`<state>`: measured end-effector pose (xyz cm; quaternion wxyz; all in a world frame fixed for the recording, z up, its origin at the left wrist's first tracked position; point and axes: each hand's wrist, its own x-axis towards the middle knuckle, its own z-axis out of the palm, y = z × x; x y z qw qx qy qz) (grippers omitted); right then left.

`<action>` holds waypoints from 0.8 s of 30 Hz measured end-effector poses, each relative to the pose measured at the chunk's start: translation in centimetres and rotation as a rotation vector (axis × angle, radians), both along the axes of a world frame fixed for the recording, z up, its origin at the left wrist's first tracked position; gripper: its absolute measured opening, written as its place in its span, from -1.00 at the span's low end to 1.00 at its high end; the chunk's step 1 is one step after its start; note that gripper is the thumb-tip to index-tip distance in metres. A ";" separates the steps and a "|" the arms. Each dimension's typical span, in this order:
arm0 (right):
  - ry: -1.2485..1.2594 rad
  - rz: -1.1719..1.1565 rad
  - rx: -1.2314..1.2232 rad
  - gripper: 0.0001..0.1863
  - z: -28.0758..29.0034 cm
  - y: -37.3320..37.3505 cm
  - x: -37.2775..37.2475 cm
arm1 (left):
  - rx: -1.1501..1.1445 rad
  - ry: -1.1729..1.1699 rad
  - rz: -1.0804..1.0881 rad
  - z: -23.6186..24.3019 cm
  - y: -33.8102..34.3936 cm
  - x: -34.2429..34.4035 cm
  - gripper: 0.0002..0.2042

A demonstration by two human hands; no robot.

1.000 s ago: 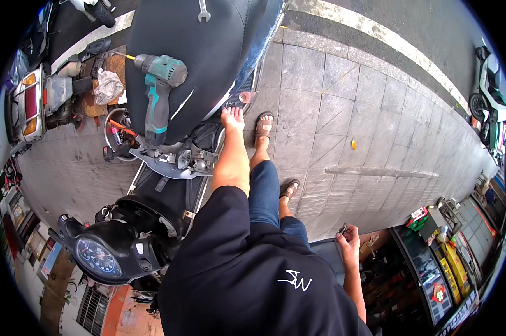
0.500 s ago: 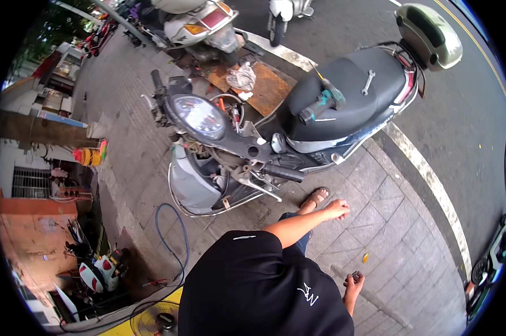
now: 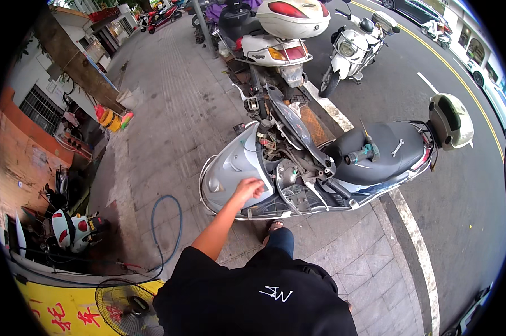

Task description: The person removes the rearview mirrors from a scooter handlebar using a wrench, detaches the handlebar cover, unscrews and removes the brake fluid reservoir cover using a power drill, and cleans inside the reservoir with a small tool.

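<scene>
My left hand (image 3: 249, 191) is curled closed over the scooter's grey front panel (image 3: 235, 162); whether it touches the panel or has something small inside I cannot tell. My right hand is hidden beside my body, with only a sliver of skin at the shirt's edge. Just beyond my left hand, the scooter's front is opened up, showing wiring (image 3: 271, 147) and bare parts. Its handlebar and dash cover (image 3: 291, 120) are turned aside. On the black seat (image 3: 379, 140) lie a teal and black cordless drill (image 3: 363, 153) with a long bit and a silver wrench (image 3: 397, 147).
A white scooter with a top box (image 3: 289, 19) stands beyond, and another white scooter (image 3: 351, 53) is on the road. A blue hose (image 3: 180, 224) curves over the paving. At lower left stands a fan (image 3: 132, 305) by a yellow sign (image 3: 45, 297).
My left arm has swung left and forward to the grey front panel. My right hand, which held a small dark thing, has gone from sight. The view has shifted and the handlebar appears turned.
</scene>
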<state>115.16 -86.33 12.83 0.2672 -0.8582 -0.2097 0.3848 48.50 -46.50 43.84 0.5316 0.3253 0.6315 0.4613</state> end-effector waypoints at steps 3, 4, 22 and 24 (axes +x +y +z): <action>0.175 -0.087 -0.014 -0.65 13.8 13.1 -9.7 | 0.314 0.202 0.129 7.1 5.7 -5.0 -0.80; 0.200 -0.104 -0.010 -0.69 18.1 15.2 -12.6 | 0.333 0.281 0.120 9.3 6.9 -6.4 -0.81; -0.076 0.094 0.157 -0.49 25.3 30.2 -20.9 | 0.803 1.158 -0.540 15.3 19.9 -12.9 -0.83; -0.046 0.107 0.090 -0.52 24.0 29.0 -20.7 | 0.798 1.304 -0.760 15.9 20.9 -13.1 -0.81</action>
